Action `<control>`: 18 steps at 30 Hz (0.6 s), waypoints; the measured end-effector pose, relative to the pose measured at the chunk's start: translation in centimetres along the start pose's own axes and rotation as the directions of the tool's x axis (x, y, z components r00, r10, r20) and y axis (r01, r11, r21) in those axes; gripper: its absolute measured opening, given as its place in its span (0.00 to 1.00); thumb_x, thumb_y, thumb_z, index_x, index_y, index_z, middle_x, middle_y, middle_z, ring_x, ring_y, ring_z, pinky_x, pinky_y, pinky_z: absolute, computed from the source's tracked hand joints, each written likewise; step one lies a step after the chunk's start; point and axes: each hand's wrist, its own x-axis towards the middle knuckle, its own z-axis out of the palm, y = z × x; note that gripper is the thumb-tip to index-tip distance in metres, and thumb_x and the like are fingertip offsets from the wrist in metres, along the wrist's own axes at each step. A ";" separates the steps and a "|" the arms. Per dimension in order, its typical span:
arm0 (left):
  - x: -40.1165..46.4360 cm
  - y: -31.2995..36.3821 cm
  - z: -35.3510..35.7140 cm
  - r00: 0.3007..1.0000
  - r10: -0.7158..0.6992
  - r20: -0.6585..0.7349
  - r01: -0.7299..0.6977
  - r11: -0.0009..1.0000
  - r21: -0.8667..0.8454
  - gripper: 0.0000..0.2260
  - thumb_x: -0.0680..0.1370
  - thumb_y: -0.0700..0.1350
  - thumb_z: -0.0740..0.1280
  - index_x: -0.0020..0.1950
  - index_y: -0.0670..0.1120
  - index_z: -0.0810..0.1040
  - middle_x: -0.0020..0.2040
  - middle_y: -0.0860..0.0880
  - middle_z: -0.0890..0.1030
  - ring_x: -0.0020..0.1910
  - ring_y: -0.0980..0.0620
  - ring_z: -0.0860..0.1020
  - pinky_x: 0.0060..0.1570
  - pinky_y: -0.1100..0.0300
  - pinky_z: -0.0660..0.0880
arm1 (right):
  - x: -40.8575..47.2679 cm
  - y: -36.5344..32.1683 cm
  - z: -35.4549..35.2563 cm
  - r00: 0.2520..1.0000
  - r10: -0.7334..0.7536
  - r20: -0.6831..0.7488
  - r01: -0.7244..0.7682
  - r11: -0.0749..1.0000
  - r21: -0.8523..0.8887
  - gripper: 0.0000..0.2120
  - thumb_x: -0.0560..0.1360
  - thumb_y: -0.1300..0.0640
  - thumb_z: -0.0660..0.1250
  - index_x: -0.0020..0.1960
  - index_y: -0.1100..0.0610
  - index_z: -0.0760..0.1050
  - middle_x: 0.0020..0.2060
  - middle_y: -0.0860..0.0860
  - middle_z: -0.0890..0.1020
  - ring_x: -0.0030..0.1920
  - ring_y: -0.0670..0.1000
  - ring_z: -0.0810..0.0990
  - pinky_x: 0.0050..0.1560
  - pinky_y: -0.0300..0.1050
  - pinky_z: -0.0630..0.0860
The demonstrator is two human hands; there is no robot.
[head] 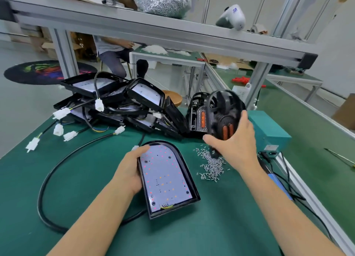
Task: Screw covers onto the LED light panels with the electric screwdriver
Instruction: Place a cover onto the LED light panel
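An LED light panel (165,176) in a black arched housing lies face up on the green mat, its white board dotted with small LEDs. My left hand (130,169) grips its left edge. A black cover (224,113) with orange lenses hangs tilted in the air above the mat, to the panel's upper right, and my right hand (234,142) holds it from below and from the right. Under that hand lies a pile of small silver screws (211,164). No electric screwdriver is plainly visible.
A heap of black panels (123,100) with cables and white connectors fills the mat's back left. More covers (197,113) stand behind the held one. A teal power box (269,131) sits right. A thick black cable (55,176) loops left. A shelf with a bag of screws (161,0) runs overhead.
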 end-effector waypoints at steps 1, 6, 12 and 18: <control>-0.2 -0.1 0.1 1.000 -0.007 0.018 0.007 1.000 -0.021 0.20 0.79 0.45 0.63 0.69 0.40 0.70 0.60 0.39 0.79 0.51 0.40 0.80 0.42 0.48 0.78 | -1.6 -1.2 -0.2 0.996 -0.022 0.087 0.023 1.000 -0.011 0.64 0.57 0.32 0.75 0.80 0.53 0.44 0.76 0.54 0.59 0.75 0.55 0.58 0.75 0.56 0.57; -0.9 -0.9 0.4 0.993 0.009 0.120 0.002 0.996 -0.091 0.25 0.76 0.54 0.64 0.67 0.39 0.74 0.59 0.37 0.80 0.58 0.39 0.78 0.57 0.45 0.75 | -9.3 -4.7 1.9 0.926 -0.120 0.357 0.143 0.989 -0.038 0.65 0.51 0.25 0.64 0.80 0.53 0.45 0.73 0.48 0.61 0.73 0.50 0.58 0.74 0.50 0.56; -1.3 -2.1 0.2 0.982 0.021 0.188 0.007 0.990 -0.144 0.33 0.73 0.66 0.60 0.62 0.40 0.78 0.57 0.38 0.81 0.53 0.41 0.81 0.45 0.50 0.80 | -12.3 -4.5 5.1 0.916 -0.094 0.390 0.134 0.988 -0.076 0.62 0.59 0.28 0.69 0.79 0.52 0.41 0.73 0.47 0.56 0.72 0.50 0.52 0.73 0.49 0.49; -1.3 -2.0 -0.3 0.965 0.052 0.258 -0.020 0.992 -0.126 0.33 0.69 0.66 0.62 0.58 0.40 0.81 0.58 0.38 0.80 0.55 0.41 0.81 0.44 0.50 0.80 | -12.8 -4.5 5.8 0.938 -0.148 0.313 0.175 0.983 -0.062 0.61 0.59 0.27 0.67 0.79 0.52 0.41 0.74 0.47 0.53 0.73 0.49 0.48 0.72 0.48 0.45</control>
